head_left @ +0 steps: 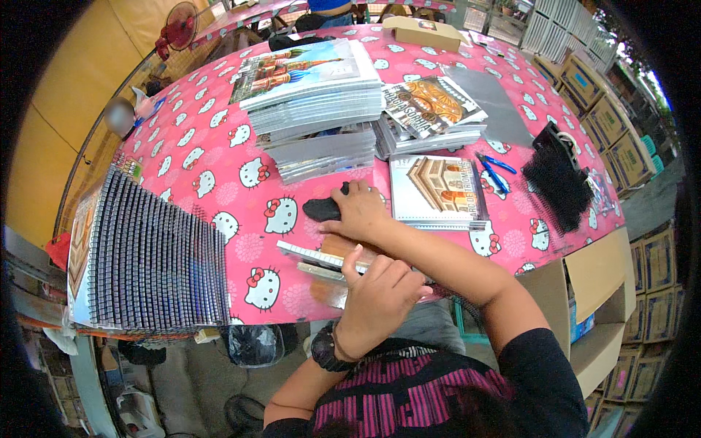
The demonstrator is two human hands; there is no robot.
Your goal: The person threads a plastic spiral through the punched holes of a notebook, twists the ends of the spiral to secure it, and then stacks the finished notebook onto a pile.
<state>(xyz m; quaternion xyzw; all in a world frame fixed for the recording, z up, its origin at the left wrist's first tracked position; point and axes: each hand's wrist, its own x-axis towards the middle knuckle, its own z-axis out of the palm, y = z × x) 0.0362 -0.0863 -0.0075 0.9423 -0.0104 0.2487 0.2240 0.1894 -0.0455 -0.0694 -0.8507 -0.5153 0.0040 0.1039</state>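
My left hand (381, 296), with a black watch at its wrist, is closed round a thin booklet (310, 255) with a row of punched holes along its pale edge. Below the booklet lies a flat brown, shiny piece (325, 292), partly covered by the hand. My right hand (361, 212) reaches across to the far side, its fingers bent over a crumpled black cloth (321, 210) on the table. Just right of that hand rests a stack of punched booklets (431, 190) with a building on the cover.
A long row of black-coil-bound books (157, 255) fills the left. Tall booklet stacks (314, 109) and another pile (434, 109) stand behind. Blue-handled pliers (496, 171), black binding coils (558, 182) and a grey sheet (489, 106) lie rightward. An open carton (599, 292) adjoins the table's right edge.
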